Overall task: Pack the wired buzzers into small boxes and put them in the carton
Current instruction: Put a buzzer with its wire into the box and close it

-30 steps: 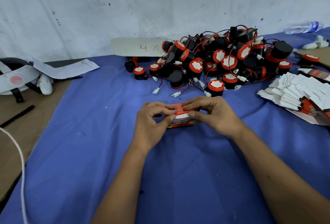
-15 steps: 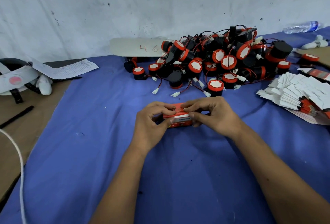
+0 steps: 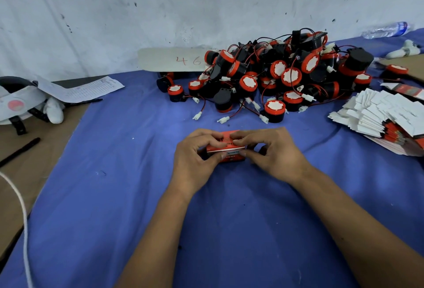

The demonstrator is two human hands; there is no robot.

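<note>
So both hands are on one small red box [image 3: 226, 150], which sits right between the fingertips on the blue cloth [image 3: 114, 173]. Left hand [image 3: 195, 161] has its fingers curled over the top edge with the thumb pinching the front face, right hand [image 3: 273, 156] does the same from the other end, so the box is clamped from both sides. Its long axis runs side to side, fingertip to fingertip, and neither hand is really nearer. Looks to me like the flap is getting pressed shut, though I can't see the buzzer inside. The loose pile of wired buzzers [image 3: 275, 76] lies just beyond the knuckles, and the stack of flat unfolded boxes [image 3: 385, 113] is out past the right hand. No carton in view. Writing: the box print is too small to read, but the board behind the pile [image 3: 169, 59] says "46" in red
</note>
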